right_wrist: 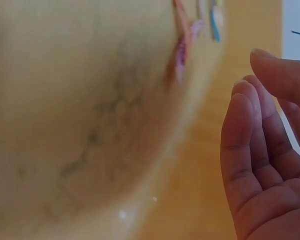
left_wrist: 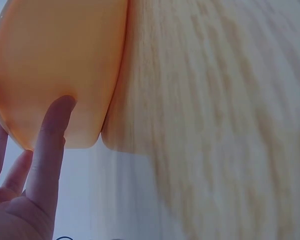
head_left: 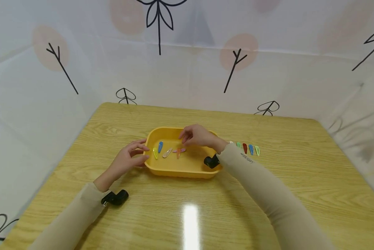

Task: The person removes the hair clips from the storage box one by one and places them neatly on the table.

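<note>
A yellow plastic tray sits on the table. My left hand touches its left end; in the left wrist view, an extended digit presses the outer wall. Inside the tray lie snap hair clips: a yellow one, a blue one, a pale one, and an orange one crossed over a purple one. Above the tray hovers my right hand, right of the crossed clips. The right wrist view shows its fingers loosely bent, thumb apart, nothing between them.
Right of the tray stands a row of several hair clips, among them a red one, a blue one and a green one. My right sleeve passes close by the row. A patterned cloth hangs behind the wooden table.
</note>
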The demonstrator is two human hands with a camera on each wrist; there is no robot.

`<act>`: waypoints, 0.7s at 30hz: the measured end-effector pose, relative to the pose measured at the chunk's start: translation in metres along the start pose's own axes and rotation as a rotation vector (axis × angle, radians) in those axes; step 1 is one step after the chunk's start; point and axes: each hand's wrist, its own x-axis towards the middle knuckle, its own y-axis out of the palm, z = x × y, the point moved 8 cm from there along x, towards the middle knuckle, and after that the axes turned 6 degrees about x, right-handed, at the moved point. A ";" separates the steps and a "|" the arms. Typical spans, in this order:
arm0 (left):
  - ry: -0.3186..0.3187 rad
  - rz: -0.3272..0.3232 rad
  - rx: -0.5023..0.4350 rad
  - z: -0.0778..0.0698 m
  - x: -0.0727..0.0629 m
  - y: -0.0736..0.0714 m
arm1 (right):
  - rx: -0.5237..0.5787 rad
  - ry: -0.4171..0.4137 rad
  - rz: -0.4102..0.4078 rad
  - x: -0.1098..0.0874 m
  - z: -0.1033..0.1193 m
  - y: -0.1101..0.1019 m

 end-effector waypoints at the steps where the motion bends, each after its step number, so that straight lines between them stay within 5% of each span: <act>1: 0.000 0.001 0.002 0.000 0.000 0.000 | 0.001 0.008 0.008 0.001 -0.001 0.002; 21: 0.005 -0.004 0.022 -0.002 -0.001 0.002 | -0.124 0.052 0.090 0.008 -0.010 0.021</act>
